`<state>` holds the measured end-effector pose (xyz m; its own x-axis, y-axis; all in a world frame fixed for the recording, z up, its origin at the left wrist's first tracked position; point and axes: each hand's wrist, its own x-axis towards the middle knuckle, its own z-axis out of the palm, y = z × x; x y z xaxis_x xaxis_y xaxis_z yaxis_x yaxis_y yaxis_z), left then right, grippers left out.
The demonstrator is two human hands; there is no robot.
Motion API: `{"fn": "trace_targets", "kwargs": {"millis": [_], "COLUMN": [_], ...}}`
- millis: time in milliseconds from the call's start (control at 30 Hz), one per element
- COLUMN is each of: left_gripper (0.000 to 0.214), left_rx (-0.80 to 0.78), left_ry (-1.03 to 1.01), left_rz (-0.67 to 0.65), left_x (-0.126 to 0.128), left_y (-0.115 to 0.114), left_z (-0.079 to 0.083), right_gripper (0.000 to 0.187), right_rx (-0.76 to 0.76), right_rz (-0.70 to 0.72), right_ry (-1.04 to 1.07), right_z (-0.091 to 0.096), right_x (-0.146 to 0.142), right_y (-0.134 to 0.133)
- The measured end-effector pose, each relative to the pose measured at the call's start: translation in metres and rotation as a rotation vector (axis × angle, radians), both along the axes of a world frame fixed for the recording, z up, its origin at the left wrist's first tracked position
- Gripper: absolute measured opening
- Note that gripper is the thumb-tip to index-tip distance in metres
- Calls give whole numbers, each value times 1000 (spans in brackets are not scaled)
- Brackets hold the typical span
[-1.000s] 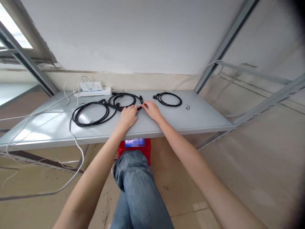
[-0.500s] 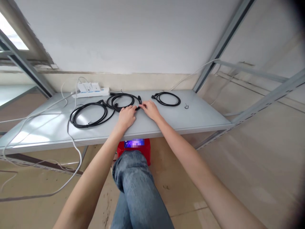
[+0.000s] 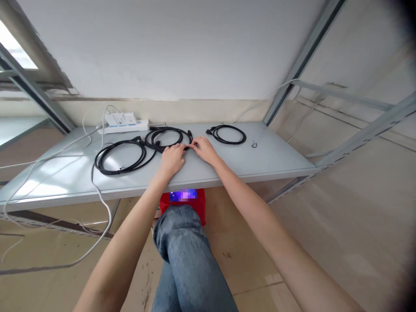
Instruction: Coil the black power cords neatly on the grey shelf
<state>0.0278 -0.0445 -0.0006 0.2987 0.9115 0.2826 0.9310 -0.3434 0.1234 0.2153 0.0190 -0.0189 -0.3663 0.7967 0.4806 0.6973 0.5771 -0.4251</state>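
Observation:
Both hands are at the near right side of a coiled black cable (image 3: 154,143) on the grey shelf (image 3: 208,168). My left hand (image 3: 173,158) is closed on the near edge of this coil. With thumb and finger pinched, my right hand (image 3: 204,149) is at the coil's right edge, close to my left fingertips. Whether a tie lies in that pinch is too small to see. To the left is another coiled black cable (image 3: 107,169), touching or close to the middle one. A third black coil (image 3: 244,135) rests right of my right hand.
A small black tie (image 3: 254,144) lies at the right. At the back left stands a white power strip (image 3: 130,126) with plugged-in adapters. A white cord (image 3: 105,203) hangs over the shelf's front edge. Below the shelf is a red stool (image 3: 201,208) by my knees.
My right hand's fingertips have shifted very slightly left and down toward my left hand. The coils lie as before.

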Motion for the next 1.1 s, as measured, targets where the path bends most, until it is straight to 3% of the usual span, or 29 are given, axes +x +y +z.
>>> {"fn": "trace_targets", "kwargs": {"millis": [200,1100], "left_gripper": [42,41], "left_rx": [0,7], "left_ry": [0,-16], "left_rz": [-1,0], "left_x": [0,0], "left_y": [1,0], "left_z": [-1,0], "right_gripper": [13,12], "right_rx": [-11,61], "right_rz": [16,13], "right_ry": [24,11], "right_z": [-1,2], "right_x": [1,0], "right_y": [0,-4]}}
